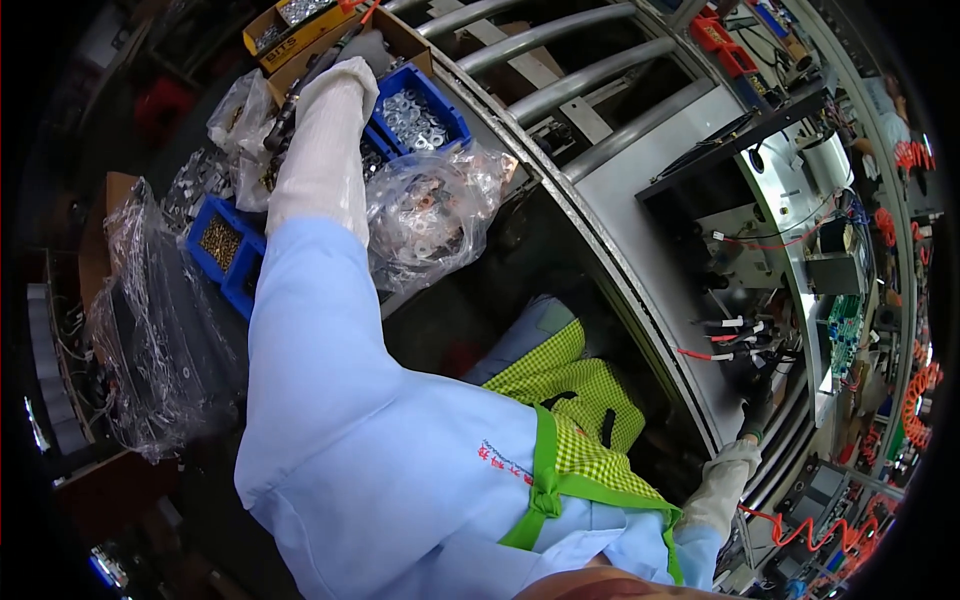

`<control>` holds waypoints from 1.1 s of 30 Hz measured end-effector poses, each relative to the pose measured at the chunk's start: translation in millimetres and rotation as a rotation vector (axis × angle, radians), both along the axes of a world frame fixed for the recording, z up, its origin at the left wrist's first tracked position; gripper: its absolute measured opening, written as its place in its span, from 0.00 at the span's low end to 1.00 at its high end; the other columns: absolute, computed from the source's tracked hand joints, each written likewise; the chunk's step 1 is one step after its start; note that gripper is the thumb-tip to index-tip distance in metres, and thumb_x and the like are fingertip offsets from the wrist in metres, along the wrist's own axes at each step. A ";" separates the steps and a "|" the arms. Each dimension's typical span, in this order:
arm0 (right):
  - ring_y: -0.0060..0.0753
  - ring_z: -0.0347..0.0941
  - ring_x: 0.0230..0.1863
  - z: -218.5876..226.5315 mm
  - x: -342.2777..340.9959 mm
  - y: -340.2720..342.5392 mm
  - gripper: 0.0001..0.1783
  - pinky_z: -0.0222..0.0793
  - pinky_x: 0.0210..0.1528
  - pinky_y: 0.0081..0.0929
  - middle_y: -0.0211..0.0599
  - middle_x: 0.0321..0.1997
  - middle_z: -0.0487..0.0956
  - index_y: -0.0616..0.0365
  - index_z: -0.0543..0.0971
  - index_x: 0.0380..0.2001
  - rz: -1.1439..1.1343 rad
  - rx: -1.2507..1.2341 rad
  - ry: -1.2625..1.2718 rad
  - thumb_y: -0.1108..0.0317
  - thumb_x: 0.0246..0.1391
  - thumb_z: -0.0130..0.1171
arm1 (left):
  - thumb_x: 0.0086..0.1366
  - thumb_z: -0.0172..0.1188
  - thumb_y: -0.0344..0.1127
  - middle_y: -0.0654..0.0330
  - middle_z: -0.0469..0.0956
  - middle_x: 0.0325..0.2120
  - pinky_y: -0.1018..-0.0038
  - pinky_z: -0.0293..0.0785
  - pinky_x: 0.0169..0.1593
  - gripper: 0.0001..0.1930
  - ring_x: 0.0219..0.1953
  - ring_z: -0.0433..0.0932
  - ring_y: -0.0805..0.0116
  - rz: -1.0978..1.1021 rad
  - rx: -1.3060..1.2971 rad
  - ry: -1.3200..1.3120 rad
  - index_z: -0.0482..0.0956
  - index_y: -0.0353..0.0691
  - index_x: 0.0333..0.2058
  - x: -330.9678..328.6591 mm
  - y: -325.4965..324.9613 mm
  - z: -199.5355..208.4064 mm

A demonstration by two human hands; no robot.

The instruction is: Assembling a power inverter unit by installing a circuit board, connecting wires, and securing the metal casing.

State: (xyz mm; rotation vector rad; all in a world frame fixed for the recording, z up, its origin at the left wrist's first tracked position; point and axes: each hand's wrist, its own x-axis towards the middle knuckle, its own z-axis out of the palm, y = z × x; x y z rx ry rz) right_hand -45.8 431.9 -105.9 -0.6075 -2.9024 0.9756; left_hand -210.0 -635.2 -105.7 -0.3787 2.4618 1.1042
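Note:
My left arm, in a light blue sleeve with a white cuff cover (325,150), stretches over the parts bins. What seems to be my left hand (369,50), gloved in grey, is at a cardboard box (407,42) beside a blue bin of washers (412,122); its fingers are hidden. At the lower right, my right hand (757,408), in a dark glove, reaches into the metal cabinet. It is close to several cables with white and red ends (728,340). Shadow hides its fingers and anything in them.
A clear bag of copper-coloured parts and washers (430,215) lies by the bins. Brass parts fill another blue bin (220,242). Plastic film (165,320) covers dark panels at left. Metal rails (545,75) and an open panel with a green circuit board (846,325) stand at right.

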 end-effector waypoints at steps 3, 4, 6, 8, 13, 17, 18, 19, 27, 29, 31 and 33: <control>0.36 0.77 0.34 -3.3 -51.8 -35.6 0.33 0.72 0.36 0.31 0.41 0.38 0.81 0.62 0.75 0.48 0.052 -0.121 -0.048 0.41 0.58 0.49 | 0.63 0.57 0.41 0.53 0.81 0.37 0.67 0.77 0.44 0.16 0.42 0.80 0.62 0.633 -0.412 0.775 0.76 0.36 0.45 112.3 19.5 90.7; 0.37 0.77 0.35 -8.8 -60.0 -27.3 0.33 0.72 0.38 0.31 0.43 0.39 0.81 0.63 0.75 0.49 0.008 -0.126 -0.121 0.41 0.58 0.49 | 0.64 0.56 0.38 0.56 0.80 0.35 0.72 0.77 0.39 0.14 0.39 0.79 0.67 0.645 0.154 0.920 0.77 0.37 0.44 130.0 27.0 100.3; 0.38 0.78 0.37 -19.8 -60.2 -29.0 0.32 0.72 0.39 0.32 0.43 0.40 0.81 0.63 0.75 0.50 0.468 0.289 0.130 0.43 0.59 0.49 | 0.65 0.55 0.36 0.55 0.79 0.31 0.78 0.76 0.34 0.11 0.33 0.79 0.71 0.614 0.921 0.981 0.78 0.38 0.41 171.9 63.9 121.5; 0.38 0.78 0.37 -24.3 -61.9 -30.9 0.31 0.72 0.38 0.33 0.43 0.40 0.81 0.63 0.76 0.50 0.368 0.113 0.096 0.44 0.59 0.49 | 0.65 0.53 0.36 0.55 0.79 0.28 0.83 0.72 0.29 0.09 0.30 0.77 0.74 0.646 1.003 0.852 0.78 0.39 0.39 217.0 128.1 130.2; 0.34 0.76 0.32 -60.4 -58.9 4.2 0.33 0.70 0.30 0.30 0.39 0.36 0.81 0.63 0.78 0.45 0.392 0.114 0.385 0.40 0.59 0.49 | 0.67 0.54 0.44 0.58 0.77 0.27 0.75 0.72 0.29 0.15 0.29 0.75 0.75 0.334 0.238 0.429 0.79 0.39 0.40 273.2 219.4 105.1; 0.34 0.71 0.20 -37.9 -54.7 -43.3 0.38 0.65 0.21 0.31 0.39 0.27 0.79 0.63 0.78 0.38 0.136 0.036 0.231 0.33 0.56 0.47 | 0.61 0.55 0.37 0.45 0.80 0.41 0.63 0.74 0.50 0.12 0.43 0.79 0.49 0.314 -0.566 0.372 0.82 0.38 0.38 252.1 214.9 39.1; 0.34 0.71 0.20 -29.4 -52.6 -59.6 0.38 0.65 0.21 0.31 0.39 0.27 0.79 0.63 0.78 0.38 0.137 0.028 0.240 0.33 0.56 0.47 | 0.61 0.55 0.37 0.45 0.80 0.41 0.63 0.74 0.50 0.12 0.43 0.79 0.49 0.318 -0.574 0.381 0.82 0.38 0.38 241.2 215.8 36.4; 0.35 0.70 0.20 -14.8 -48.2 -76.8 0.39 0.65 0.22 0.32 0.40 0.27 0.79 0.63 0.77 0.38 0.045 0.002 0.139 0.31 0.56 0.46 | 0.61 0.54 0.36 0.46 0.80 0.40 0.63 0.74 0.51 0.12 0.44 0.79 0.50 0.375 -0.595 0.301 0.82 0.39 0.39 233.2 219.0 31.4; 0.50 0.75 0.41 2.6 -49.1 -87.4 0.43 0.67 0.46 0.37 0.53 0.39 0.80 0.67 0.77 0.42 -0.008 0.030 0.046 0.30 0.56 0.43 | 0.61 0.53 0.43 0.46 0.80 0.40 0.61 0.74 0.48 0.15 0.43 0.80 0.49 0.003 -0.514 0.344 0.80 0.43 0.42 204.8 182.9 10.9; 0.54 0.72 0.52 22.6 -22.2 -111.1 0.40 0.63 0.54 0.38 0.55 0.46 0.78 0.67 0.75 0.47 0.005 0.059 0.109 0.34 0.57 0.46 | 0.60 0.52 0.49 0.48 0.81 0.38 0.61 0.74 0.45 0.20 0.41 0.80 0.50 0.056 -0.597 0.485 0.82 0.41 0.39 206.4 194.5 16.5; 0.54 0.70 0.53 -6.2 -17.1 -71.1 0.36 0.64 0.55 0.38 0.52 0.53 0.76 0.63 0.73 0.53 -0.012 0.344 0.433 0.40 0.57 0.52 | 0.58 0.56 0.50 0.50 0.82 0.37 0.60 0.75 0.44 0.19 0.40 0.81 0.51 0.252 -0.782 0.403 0.84 0.42 0.37 199.5 162.6 -6.7; 0.51 0.70 0.55 7.8 22.3 -94.0 0.32 0.64 0.56 0.36 0.48 0.57 0.73 0.62 0.71 0.56 -0.049 0.280 0.623 0.47 0.58 0.56 | 0.57 0.61 0.46 0.49 0.82 0.34 0.64 0.75 0.40 0.17 0.35 0.82 0.54 0.280 -0.306 0.544 0.84 0.37 0.34 238.9 203.3 71.9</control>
